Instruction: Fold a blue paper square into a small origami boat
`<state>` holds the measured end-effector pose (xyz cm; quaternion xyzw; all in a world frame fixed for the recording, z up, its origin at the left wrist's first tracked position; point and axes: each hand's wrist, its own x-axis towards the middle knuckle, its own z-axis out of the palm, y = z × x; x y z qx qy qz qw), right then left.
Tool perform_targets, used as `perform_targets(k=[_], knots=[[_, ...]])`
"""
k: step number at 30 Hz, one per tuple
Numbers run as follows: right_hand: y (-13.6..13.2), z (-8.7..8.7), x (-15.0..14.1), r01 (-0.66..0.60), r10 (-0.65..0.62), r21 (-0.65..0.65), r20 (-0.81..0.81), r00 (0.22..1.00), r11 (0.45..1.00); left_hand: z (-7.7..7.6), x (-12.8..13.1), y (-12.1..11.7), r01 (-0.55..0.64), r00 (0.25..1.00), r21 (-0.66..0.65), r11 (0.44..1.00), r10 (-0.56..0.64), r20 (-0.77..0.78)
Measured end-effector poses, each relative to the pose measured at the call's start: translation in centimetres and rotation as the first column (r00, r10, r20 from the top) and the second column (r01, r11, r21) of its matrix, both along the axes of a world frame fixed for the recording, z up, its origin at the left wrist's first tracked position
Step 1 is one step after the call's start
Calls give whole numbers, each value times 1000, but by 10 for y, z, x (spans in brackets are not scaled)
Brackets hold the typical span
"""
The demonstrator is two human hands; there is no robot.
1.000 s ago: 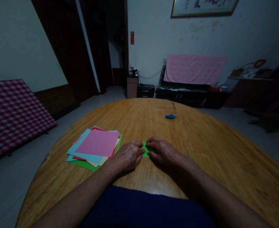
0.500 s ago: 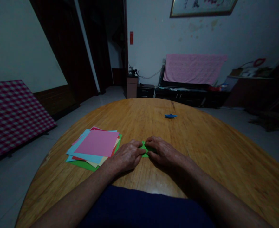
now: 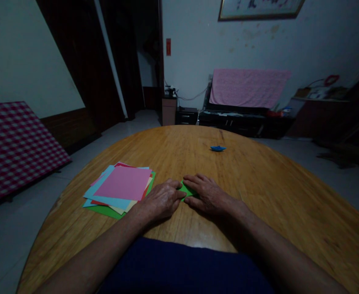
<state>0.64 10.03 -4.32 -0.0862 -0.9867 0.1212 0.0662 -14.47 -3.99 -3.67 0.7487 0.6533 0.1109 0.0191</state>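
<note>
A small piece of folded green paper (image 3: 187, 189) lies on the wooden table in front of me, largely covered by my fingers. From the left, my left hand (image 3: 165, 199) grips its edge, with thumb and fingers pressed close together. My right hand (image 3: 208, 194) holds the other side, fingers bent over the paper and thumb along its near edge. The exact folds are hidden under both hands.
Left of my hands lies a stack of coloured paper sheets (image 3: 122, 183), pink on top. A blue folded paper boat (image 3: 218, 148) sits farther back on the round wooden table (image 3: 179, 141). A red checked cloth (image 3: 17, 151) covers something at far left.
The fingers of my right hand have shifted slightly left across the green paper, so its visible part has changed shape. My left hand stays nearly in place.
</note>
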Motion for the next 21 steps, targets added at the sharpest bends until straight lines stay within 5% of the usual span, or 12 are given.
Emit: perform_targets(k=[8, 21], knots=[[17, -5, 3, 9, -4, -76, 69, 998, 997, 3, 1, 0, -1, 1000, -14, 1000, 1, -2], [29, 16, 33, -26, 50, -136, 174, 983, 990, 6, 0, -1, 11, 1000, -14, 1000, -11, -1]])
